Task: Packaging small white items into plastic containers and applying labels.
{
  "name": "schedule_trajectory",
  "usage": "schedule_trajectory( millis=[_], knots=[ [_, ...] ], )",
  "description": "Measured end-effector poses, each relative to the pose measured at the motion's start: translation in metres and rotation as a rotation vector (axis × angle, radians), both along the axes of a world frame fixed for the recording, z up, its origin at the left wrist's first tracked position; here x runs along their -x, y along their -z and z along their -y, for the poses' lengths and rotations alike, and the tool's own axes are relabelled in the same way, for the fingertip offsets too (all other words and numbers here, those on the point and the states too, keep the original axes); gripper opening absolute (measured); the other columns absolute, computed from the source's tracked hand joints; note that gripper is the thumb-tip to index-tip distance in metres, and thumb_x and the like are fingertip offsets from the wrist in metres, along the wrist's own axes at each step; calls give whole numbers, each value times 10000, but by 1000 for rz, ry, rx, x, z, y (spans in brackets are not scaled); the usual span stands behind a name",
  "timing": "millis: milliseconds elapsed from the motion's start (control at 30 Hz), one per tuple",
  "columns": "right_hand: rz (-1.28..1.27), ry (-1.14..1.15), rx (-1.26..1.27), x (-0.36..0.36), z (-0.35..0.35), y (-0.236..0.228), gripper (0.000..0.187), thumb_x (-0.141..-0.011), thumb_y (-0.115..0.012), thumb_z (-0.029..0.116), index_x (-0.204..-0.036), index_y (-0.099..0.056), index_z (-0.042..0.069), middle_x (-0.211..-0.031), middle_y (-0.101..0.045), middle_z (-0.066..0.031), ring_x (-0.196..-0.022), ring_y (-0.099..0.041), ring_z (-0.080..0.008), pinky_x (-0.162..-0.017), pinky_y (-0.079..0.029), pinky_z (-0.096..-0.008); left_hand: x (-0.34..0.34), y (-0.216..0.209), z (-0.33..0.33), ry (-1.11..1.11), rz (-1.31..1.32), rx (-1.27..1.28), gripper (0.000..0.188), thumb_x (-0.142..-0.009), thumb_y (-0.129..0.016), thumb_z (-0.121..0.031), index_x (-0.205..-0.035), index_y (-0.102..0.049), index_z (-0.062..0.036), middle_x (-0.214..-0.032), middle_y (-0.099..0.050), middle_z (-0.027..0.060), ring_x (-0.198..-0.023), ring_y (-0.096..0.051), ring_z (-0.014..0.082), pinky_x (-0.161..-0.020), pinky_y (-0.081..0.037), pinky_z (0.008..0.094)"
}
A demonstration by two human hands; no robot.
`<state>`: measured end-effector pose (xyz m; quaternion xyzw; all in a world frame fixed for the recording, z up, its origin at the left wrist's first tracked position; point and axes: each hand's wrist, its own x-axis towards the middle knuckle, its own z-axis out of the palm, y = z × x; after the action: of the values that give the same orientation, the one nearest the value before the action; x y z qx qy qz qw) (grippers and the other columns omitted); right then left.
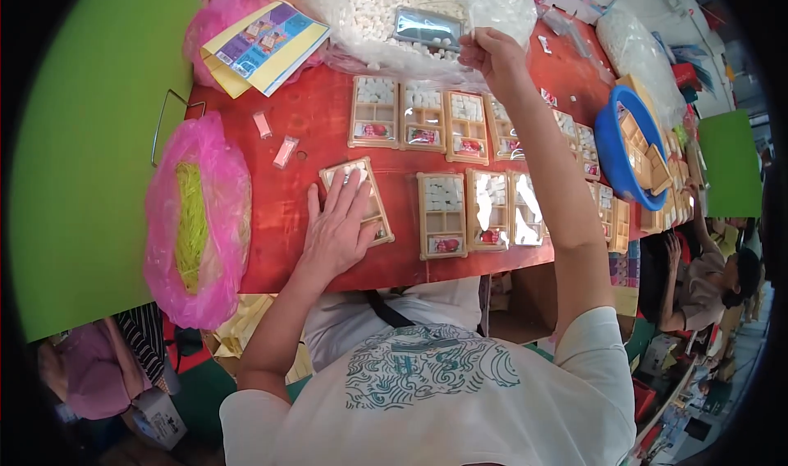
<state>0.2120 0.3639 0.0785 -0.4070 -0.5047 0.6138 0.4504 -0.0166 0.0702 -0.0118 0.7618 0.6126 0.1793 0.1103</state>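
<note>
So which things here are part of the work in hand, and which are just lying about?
In use:
- left hand flat on a small compartment tray
- right hand reaching into the clear bag of white pieces
- scoop box in that bag
- rows of filled trays

Lying about:
- pink bag of yellow strands
- printed cards
- blue bowl of empty trays

Red table (pixel 287 121) under bright light; green board (pixel 82 154) left of table, another green board (pixel 729 164) right of table, cluttered floor (pixel 681 400) below.
</note>
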Motion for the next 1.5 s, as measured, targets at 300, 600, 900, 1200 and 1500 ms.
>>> schedule_trajectory(
  millis=[300,600,900,1200,1500],
  knots=[
    [-215,-117,10,25,-8,-9,233,-912,-461,132,-692,-509,74,-629,-482,-38,-570,-496,-182,-622,-494,-357,0,0,6,-8,-40,-3,654,-863,-608,-342,-1417,-420,-50,-1523,-335,147,-1437,-252,334,-1116,-175,625],
    [-478,130,95,23,-68,-4,212,-911,-484,107,-1046,-565,-34,-984,-649,-178,-879,-641,-322,-836,-531,-475,-4,-2,-7,-5,-40,-39,656,-864,-603,-337,-1422,-418,-46,-1535,-317,141,-1449,-226,325,-1123,-174,613],
    [69,506,219,-1,-85,28,179,-906,-566,139,-1025,-578,5,-851,-676,-118,-760,-675,-239,-612,-525,-442,3,-3,9,-35,-41,36,662,-860,-601,-362,-1406,-431,-29,-1514,-341,170,-1434,-256,344,-1116,-185,620],
    [778,626,-932,23,-17,47,255,-811,-587,56,-1063,-622,48,-1088,-617,-159,-1005,-599,-348,-846,-478,-454,4,-3,9,-48,-11,11,645,-882,-589,-371,-1394,-440,-7,-1506,-350,183,-1433,-258,356,-1084,-208,654],
    [975,-97,-1328,200,78,34,576,-776,-705,278,-1268,-516,45,-1339,-483,-154,-1190,-491,-288,-977,-372,-472,13,-4,3,-12,325,28,568,-905,-561,-323,-1387,-473,-34,-1545,-304,154,-1464,-182,349,-1125,-152,615]
  ],
)
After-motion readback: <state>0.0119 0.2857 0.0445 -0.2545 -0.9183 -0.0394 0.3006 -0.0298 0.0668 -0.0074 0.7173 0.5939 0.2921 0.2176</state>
